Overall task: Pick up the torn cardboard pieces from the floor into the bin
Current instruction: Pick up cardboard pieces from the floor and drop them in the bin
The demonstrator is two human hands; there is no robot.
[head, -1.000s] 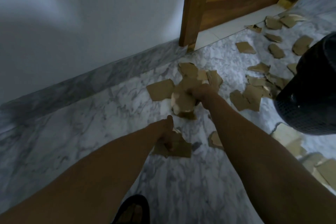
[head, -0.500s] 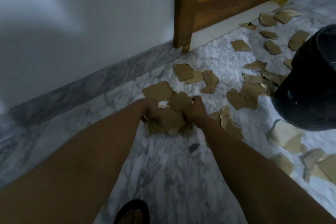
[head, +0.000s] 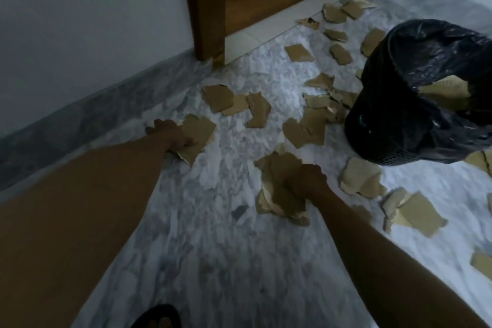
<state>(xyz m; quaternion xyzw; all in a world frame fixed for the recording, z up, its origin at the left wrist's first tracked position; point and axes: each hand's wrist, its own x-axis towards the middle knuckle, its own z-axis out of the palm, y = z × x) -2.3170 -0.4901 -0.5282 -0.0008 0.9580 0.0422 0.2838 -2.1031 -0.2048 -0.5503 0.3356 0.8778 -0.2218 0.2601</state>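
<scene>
Jagged brown cardboard pieces clutched.

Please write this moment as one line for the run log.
left hand: grasping floor piece | right hand: holding cardboard bundle | bin: partly filled

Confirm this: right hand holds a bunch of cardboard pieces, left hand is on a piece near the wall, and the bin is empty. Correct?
Not quite. The head view shows cardboard already inside the black-lined bin. The right hand does grip a bunch of pieces, and the left hand is on a piece.

Brown cardboard pieces, black bin
</scene>
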